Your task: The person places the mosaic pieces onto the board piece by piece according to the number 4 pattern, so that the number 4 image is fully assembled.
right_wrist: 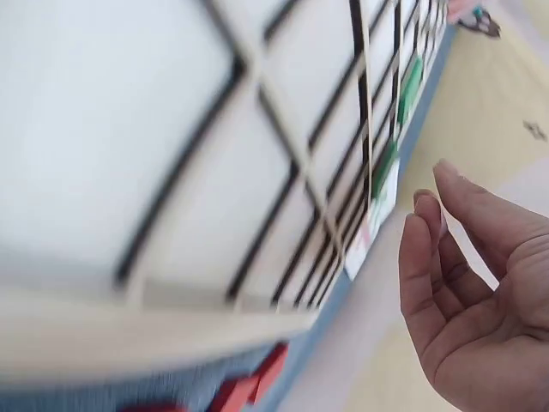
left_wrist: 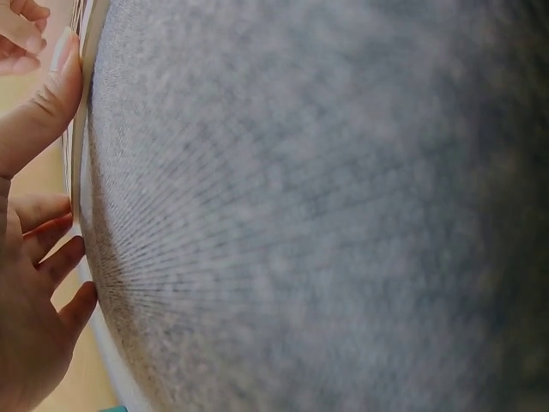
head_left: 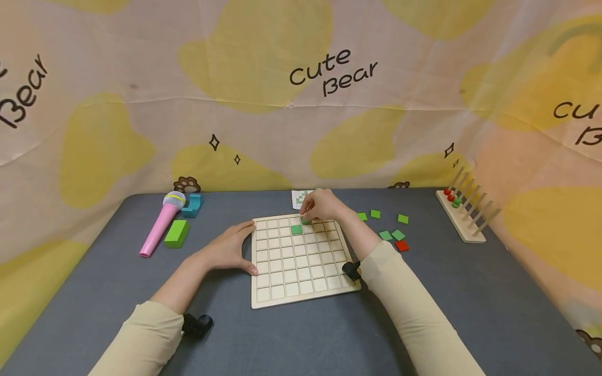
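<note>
A pale wooden grid board lies on the table. Along its left edge rests my left hand, thumb and index finger spread apart, fingertips touching the rim. Over the far edge is my right hand, its fingers loosely bent, close above a green tile in the far row. Nothing shows between those fingers in the right wrist view, where the right hand appears beside the board. Another green tile sits in a square one row nearer. A small printed pattern card is partly hidden behind the right hand.
Right of the board lie several loose green tiles and a red tile. A wooden peg stand with red and green beads stands far right. At left are a pink toy microphone, a green block and a blue piece.
</note>
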{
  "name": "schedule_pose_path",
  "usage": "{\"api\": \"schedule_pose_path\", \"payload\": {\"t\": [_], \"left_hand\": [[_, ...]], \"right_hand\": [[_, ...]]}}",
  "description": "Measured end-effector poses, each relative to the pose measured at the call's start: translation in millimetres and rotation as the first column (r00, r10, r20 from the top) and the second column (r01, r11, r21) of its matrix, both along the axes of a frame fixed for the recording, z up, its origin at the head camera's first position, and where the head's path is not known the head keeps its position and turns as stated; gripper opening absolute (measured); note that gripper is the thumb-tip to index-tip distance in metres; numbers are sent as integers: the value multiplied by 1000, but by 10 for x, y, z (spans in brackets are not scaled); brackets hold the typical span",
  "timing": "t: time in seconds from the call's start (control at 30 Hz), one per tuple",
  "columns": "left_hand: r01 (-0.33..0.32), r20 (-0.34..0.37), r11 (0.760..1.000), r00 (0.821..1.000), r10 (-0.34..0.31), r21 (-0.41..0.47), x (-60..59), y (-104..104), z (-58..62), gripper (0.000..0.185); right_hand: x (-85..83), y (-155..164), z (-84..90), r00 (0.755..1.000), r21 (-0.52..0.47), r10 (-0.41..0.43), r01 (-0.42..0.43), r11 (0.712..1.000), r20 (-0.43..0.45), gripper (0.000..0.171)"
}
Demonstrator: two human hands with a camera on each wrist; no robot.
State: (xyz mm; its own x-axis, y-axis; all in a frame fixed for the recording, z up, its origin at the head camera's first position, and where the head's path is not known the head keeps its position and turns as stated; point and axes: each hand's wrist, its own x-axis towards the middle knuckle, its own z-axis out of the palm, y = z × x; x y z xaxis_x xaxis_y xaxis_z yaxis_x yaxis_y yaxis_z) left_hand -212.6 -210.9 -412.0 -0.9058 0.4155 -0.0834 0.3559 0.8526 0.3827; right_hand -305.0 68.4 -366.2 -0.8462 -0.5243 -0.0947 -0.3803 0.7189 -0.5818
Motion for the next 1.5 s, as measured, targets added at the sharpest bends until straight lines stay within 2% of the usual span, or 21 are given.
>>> {"api": "schedule_pose_path", "payload": {"t": [0.2, 0.57, 0.83, 1.0, 1.3, 1.5], "left_hand": [[-9, -5, 1000, 1000, 9, -10, -8, 1, 0, 121], [-18, -1, 1000, 1000, 18, 1, 10, 11, -1, 121], [-14, -1, 1000, 1000, 14, 6, 4, 6, -9, 121], [-13, 3, 1000, 1000, 13, 11, 23, 0, 2, 120], [-19, 8, 1000, 1000, 19, 14, 35, -2, 5, 119], [-14, 6, 1000, 1000, 14, 15, 33, -3, 10, 120]], "right_hand": [[-99, 321, 23, 998, -40, -62, 63, 997, 16, 13], [-219, 958, 10, 995, 1, -103, 103, 995, -14, 22], [-250, 1411, 17, 989, -6, -142, 142, 990, -43, 25], [-223, 1580, -11, 986, 22, -164, 165, 986, -44, 25], [-220, 1758, -76, 980, 53, -195, 193, 980, 27, 31], [-221, 1832, -100, 986, 54, -162, 159, 986, 38, 34]]}}
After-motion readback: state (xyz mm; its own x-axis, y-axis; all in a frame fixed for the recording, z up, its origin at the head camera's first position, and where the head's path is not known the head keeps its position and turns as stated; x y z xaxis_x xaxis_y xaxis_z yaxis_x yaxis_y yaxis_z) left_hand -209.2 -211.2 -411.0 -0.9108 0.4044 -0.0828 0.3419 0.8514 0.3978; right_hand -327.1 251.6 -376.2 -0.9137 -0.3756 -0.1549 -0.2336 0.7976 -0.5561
